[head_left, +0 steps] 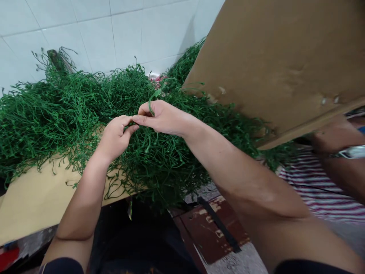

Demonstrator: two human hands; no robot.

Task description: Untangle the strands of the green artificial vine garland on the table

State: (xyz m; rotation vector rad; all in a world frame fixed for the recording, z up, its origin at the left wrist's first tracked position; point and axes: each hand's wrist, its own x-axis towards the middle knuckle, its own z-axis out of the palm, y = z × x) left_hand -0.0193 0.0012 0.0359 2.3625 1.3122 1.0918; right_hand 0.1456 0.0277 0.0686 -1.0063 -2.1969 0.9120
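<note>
A thin green stem [150, 102] curls up from the right hand [164, 117], just over the big green heap [71, 102]. The right hand has its fingers pinched close together by the low end of the stem. The left hand [114, 137] is pinched nearly shut too, and its tips meet the right hand's tips. Maybe they meet like that so both can work on one tiny spot. I can't tell if the left hand has a bit of stem in it, as the tips hide it.

The heap is made of lots of thin, curly stems, all in a tangle. Part of it lies on a flat tan board [37, 190], which likely holds it up close to the hands. Behind it is a white tile wall [94, 23]. A big brown sheet of cardboard [270, 68] leans over the right side; I can't tell if it is part of a box.

Lower down is a dark red case [196, 232] with a black strap [219, 224] across it. What is inside does not show.
</note>
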